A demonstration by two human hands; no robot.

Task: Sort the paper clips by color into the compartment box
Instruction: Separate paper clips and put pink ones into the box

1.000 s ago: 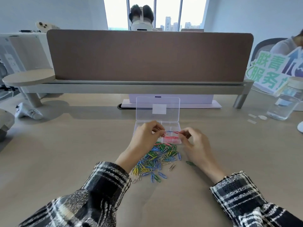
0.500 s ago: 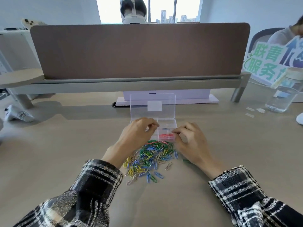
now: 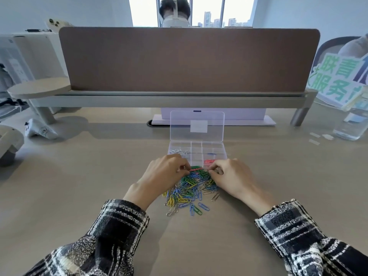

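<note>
The paper clips (image 3: 189,188) lie heaped on the desk (image 3: 79,196), just before the open compartment box (image 3: 197,154). The left hand (image 3: 163,176) and right hand (image 3: 233,176) pinch clips at the heap's far edge. The clips look light, stiff, slippery and tangle-prone, so each is best pinched singly at 1 loop end.

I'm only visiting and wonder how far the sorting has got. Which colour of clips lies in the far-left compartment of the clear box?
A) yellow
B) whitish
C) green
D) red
B: a small cluster of whitish clips lies in the far-left compartment of the compartment box, while the red clips sit in a near compartment on the right side.
</note>
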